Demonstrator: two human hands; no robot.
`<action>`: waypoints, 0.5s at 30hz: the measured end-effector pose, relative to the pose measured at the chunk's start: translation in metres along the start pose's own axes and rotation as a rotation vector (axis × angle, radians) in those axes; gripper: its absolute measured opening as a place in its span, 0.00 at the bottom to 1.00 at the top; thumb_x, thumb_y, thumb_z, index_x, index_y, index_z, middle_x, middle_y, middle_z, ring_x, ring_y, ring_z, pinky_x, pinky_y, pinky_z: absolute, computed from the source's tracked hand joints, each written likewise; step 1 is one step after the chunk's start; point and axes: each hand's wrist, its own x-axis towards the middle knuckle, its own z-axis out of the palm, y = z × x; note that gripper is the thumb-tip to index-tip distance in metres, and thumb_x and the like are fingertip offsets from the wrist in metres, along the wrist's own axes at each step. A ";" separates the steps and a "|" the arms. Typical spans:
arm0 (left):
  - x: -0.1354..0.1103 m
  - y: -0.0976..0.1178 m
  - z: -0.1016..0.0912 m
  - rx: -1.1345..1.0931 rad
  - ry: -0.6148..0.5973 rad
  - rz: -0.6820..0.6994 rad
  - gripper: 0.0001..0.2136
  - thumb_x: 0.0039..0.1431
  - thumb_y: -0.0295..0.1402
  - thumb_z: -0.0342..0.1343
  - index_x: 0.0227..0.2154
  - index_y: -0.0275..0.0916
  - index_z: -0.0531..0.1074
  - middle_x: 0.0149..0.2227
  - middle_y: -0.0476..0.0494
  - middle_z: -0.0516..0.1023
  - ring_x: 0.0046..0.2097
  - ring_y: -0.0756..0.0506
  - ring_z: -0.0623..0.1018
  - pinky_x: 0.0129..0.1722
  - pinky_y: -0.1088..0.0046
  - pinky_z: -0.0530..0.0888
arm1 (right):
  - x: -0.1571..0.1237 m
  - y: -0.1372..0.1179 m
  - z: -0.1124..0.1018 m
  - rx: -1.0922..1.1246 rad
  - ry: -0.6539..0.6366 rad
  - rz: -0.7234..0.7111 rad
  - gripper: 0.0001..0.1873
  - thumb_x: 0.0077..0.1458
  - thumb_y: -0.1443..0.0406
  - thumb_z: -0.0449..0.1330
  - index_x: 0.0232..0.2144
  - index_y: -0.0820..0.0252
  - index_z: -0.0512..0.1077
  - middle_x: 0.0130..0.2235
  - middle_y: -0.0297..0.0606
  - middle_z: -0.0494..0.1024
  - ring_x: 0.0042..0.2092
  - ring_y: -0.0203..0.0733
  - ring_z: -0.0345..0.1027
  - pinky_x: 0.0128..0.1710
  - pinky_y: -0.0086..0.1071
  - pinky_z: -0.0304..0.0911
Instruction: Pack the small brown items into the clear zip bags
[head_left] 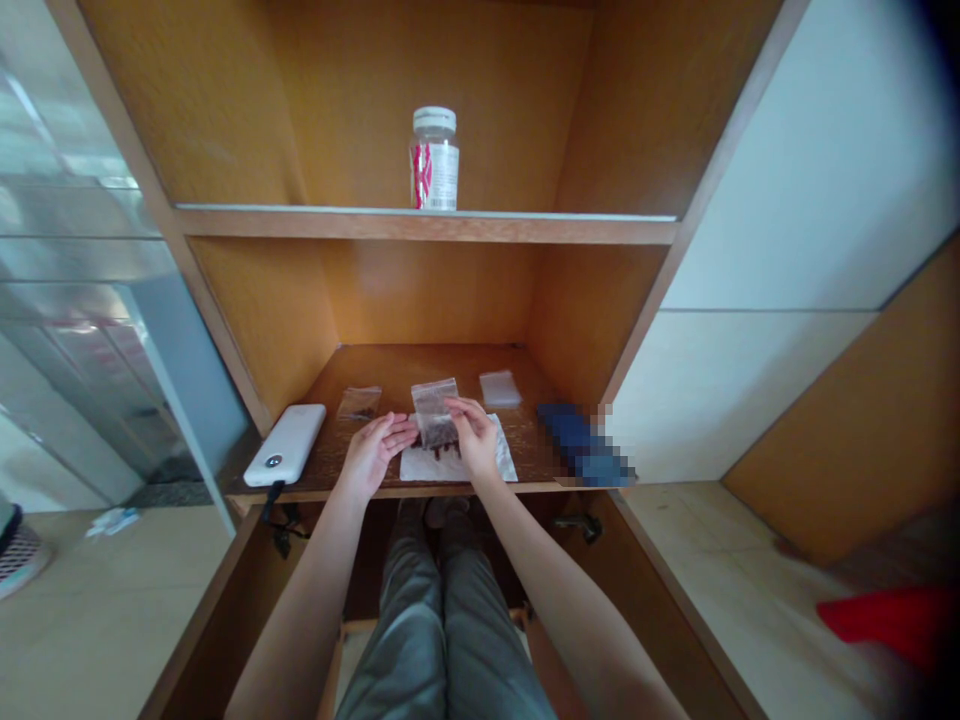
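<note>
My right hand pinches a small clear zip bag with dark reddish pieces in its lower part, holding it upright over a white paper napkin on the wooden shelf. A few dark pieces lie on the napkin under the bag. My left hand has its fingers stretched out, the fingertips touching the bag's left edge.
A white power bank lies at the left front edge with a cable hanging down. Two more small clear bags lie behind. A blurred blue item sits at the right. A clear jar with a white lid stands on the upper shelf.
</note>
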 end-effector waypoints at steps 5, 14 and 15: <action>-0.001 0.000 -0.001 -0.010 -0.030 0.017 0.09 0.49 0.32 0.57 0.31 0.30 0.72 0.30 0.38 0.79 0.35 0.43 0.78 0.44 0.60 0.70 | 0.024 0.009 -0.006 0.034 0.089 0.086 0.12 0.50 0.62 0.54 0.34 0.60 0.73 0.40 0.39 0.76 0.43 0.40 0.67 0.47 0.37 0.61; -0.002 0.000 0.001 0.006 -0.019 0.026 0.09 0.47 0.32 0.58 0.29 0.31 0.73 0.29 0.38 0.79 0.34 0.43 0.78 0.42 0.61 0.71 | 0.105 0.058 -0.063 -0.360 0.095 0.236 0.14 0.45 0.67 0.55 0.35 0.66 0.73 0.38 0.44 0.77 0.37 0.40 0.72 0.38 0.33 0.66; -0.002 0.000 0.001 0.007 -0.016 0.027 0.09 0.46 0.32 0.58 0.29 0.31 0.73 0.29 0.39 0.79 0.34 0.43 0.78 0.42 0.62 0.71 | 0.109 0.063 -0.069 -0.423 0.081 0.254 0.14 0.45 0.67 0.54 0.35 0.66 0.74 0.37 0.44 0.77 0.37 0.40 0.72 0.37 0.32 0.66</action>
